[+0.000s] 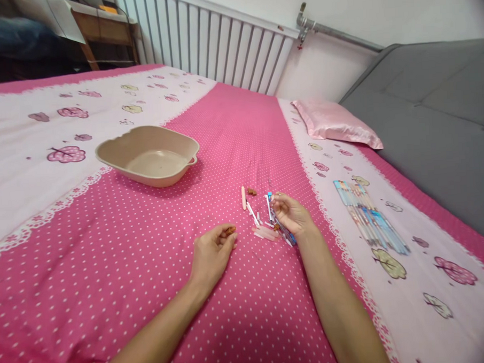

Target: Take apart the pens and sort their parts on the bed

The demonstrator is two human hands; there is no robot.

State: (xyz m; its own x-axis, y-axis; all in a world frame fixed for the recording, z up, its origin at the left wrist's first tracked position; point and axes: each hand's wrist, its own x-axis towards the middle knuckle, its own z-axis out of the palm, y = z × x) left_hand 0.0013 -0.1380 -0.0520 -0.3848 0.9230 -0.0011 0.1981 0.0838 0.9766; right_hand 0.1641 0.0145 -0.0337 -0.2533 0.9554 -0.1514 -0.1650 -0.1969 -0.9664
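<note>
Left hand (pixel 213 252) pinched closed, a small orange-brown piece (pixel 230 230) between thumb and fingertips, left of a loose pile of slim pink, white and blue parts (pixel 267 233) on pink white-dotted cloth (pixel 247 304). Right hand (pixel 290 211) at the pile's right edge, fingers curled towards thumb; cannot tell whether anything is held.

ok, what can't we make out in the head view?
All in head view:
Brown piece: full shape, partly hidden by left hand.
Right hand: whether it holds anything; small, blurred.
Pen parts: exact count; overlapping, blurred.
Wooden desk: remainder, cut off by top edge.
</note>
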